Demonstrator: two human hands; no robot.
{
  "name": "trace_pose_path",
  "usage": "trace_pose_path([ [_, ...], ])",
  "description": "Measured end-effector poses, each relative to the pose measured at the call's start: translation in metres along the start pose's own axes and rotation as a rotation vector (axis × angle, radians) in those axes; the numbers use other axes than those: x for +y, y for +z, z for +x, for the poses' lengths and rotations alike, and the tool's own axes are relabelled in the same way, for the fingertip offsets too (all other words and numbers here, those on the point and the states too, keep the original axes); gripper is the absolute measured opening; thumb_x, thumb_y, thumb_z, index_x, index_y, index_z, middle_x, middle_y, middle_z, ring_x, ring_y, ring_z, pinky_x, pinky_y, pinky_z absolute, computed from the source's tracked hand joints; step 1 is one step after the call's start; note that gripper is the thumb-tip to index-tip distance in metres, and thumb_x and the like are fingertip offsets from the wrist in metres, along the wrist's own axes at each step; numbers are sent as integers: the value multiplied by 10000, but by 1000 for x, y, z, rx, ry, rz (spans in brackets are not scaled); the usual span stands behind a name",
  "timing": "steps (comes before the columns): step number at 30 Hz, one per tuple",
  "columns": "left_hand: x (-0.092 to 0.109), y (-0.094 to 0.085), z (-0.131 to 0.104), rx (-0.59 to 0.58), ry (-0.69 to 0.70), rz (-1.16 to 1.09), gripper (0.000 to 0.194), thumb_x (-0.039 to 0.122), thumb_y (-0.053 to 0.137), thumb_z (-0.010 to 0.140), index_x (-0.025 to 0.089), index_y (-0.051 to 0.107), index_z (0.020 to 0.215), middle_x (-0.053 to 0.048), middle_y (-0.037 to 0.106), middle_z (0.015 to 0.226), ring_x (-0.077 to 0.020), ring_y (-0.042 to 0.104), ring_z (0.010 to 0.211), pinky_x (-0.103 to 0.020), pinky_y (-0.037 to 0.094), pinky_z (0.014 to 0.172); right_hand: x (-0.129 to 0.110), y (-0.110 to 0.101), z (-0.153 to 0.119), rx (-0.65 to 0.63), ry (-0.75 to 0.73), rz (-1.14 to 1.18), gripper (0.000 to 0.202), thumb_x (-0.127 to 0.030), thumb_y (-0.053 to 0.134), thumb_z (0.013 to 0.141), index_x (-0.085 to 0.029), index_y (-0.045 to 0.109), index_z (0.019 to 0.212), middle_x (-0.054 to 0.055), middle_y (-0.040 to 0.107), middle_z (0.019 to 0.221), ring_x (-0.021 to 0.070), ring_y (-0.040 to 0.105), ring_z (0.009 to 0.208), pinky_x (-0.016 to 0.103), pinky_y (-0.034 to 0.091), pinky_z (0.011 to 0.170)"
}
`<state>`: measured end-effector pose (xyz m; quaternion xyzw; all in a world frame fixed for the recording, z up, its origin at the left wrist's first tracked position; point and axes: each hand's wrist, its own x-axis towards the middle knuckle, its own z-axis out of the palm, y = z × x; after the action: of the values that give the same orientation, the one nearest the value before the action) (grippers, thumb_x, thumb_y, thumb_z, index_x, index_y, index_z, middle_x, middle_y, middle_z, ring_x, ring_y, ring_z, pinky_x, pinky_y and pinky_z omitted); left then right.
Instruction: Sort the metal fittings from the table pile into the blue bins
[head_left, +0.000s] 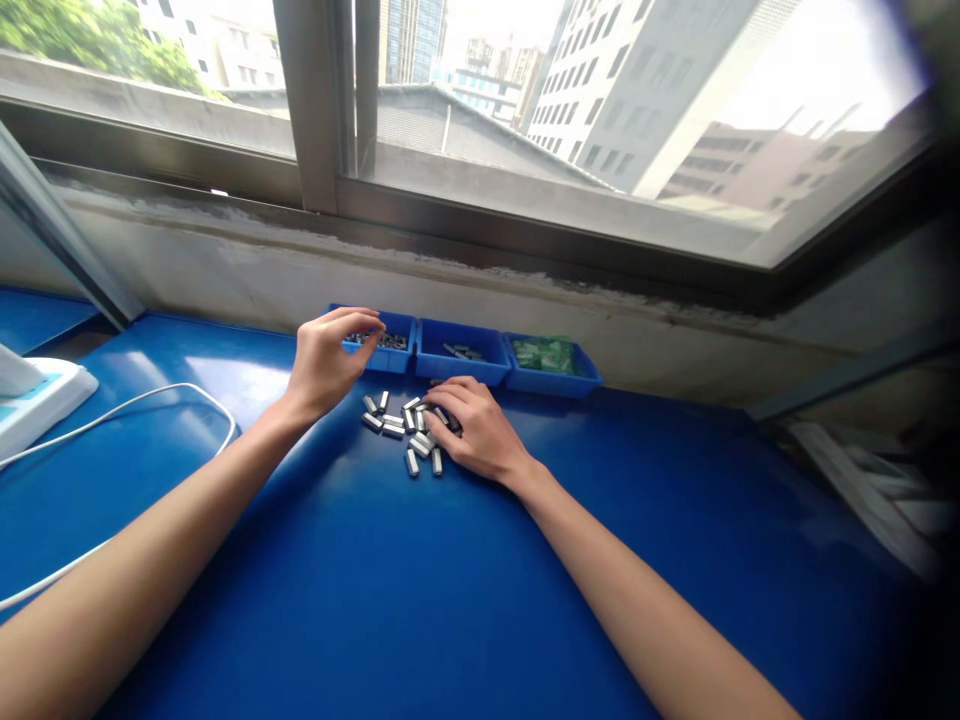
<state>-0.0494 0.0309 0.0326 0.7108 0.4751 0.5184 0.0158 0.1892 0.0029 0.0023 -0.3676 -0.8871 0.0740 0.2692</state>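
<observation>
My left hand [330, 362] hovers over the front of the left blue bin [397, 362], which holds many small metal pieces [391, 341]. Its thumb and index fingertip come together in a pinch; whatever lies between them is too small to make out. My right hand [480, 430] rests at the right side of a loose pile of small silver-and-black blocks [420, 445] on the blue table [420, 600]. Its fingers reach over the pile, thumb apart from them, with some dark blocks partly hidden underneath. No block is plainly gripped there.
A middle blue bin [465, 370] contains several slim grey pieces, and the right blue bin [555, 383] holds green plastic packets [544, 354]. On the left lie a white cable [161, 390] and a white device [52, 405]. Behind the bins stand a wall and a window frame [480, 235].
</observation>
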Motion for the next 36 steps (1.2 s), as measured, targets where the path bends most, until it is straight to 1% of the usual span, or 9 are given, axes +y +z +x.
trace_pose_path([
  [4,1,-8,5,-49,65,59,209,272,594,915,177,772,971,-70,752,1038,-184,701,916,-288,539,884,0,0,-1,21,3,4,234,-300,578,968,-193,698,1139,92,737,1158,279,573,1159,472,459,993],
  [9,7,-23,15,-673,185,95,288,451,709,838,214,787,982,-33,718,843,-148,630,661,-249,474,655,0,-1,-1,183,44,-6,225,-251,560,960,-200,684,1141,97,720,1141,279,580,1146,458,467,1031],
  [13,2,-24,9,-809,118,217,526,607,816,667,239,791,1043,-58,716,918,-189,649,701,-263,468,650,0,0,-1,373,237,-113,204,-256,536,952,-187,682,1076,128,645,1105,275,629,1023,411,522,919],
  [15,1,-20,5,-846,72,201,518,588,828,655,241,795,1038,-58,718,914,-187,649,679,-256,464,621,0,-1,-1,346,352,-209,220,-297,531,951,-195,673,1083,131,626,1094,268,656,883,395,534,775],
  [18,3,-12,3,-876,51,152,422,512,810,705,218,798,1007,-53,731,863,-172,645,636,-246,463,599,0,-11,3,156,443,-312,282,-396,551,949,-211,658,1133,139,651,1077,268,659,729,394,501,659],
  [23,8,1,1,-853,24,39,351,424,765,774,170,783,1015,-60,751,853,-166,674,643,-242,494,625,-3,-53,13,-211,520,-310,410,-543,685,847,-217,673,1096,145,708,930,313,675,754,407,502,676],
  [28,10,6,-4,-806,-33,-46,380,375,744,782,141,763,1080,-85,753,986,-169,699,703,-254,524,676,-8,-78,21,-581,661,-15,477,-400,787,757,-225,621,1168,109,694,1120,143,632,518,286,499,514],
  [31,13,10,-10,-741,-15,-60,319,348,699,811,140,773,1041,-77,739,961,-162,684,706,-259,514,677,-6,-73,23,-596,679,53,457,-258,754,745,-218,592,1170,90,676,1169,107,647,518,245,516,524],
  [36,14,23,-29,-515,21,-45,273,335,605,890,132,763,979,-86,700,1016,-132,627,674,-274,506,688,2,-64,21,-526,626,73,386,-143,697,704,-200,606,1075,6,708,833,133,672,602,218,503,582],
])
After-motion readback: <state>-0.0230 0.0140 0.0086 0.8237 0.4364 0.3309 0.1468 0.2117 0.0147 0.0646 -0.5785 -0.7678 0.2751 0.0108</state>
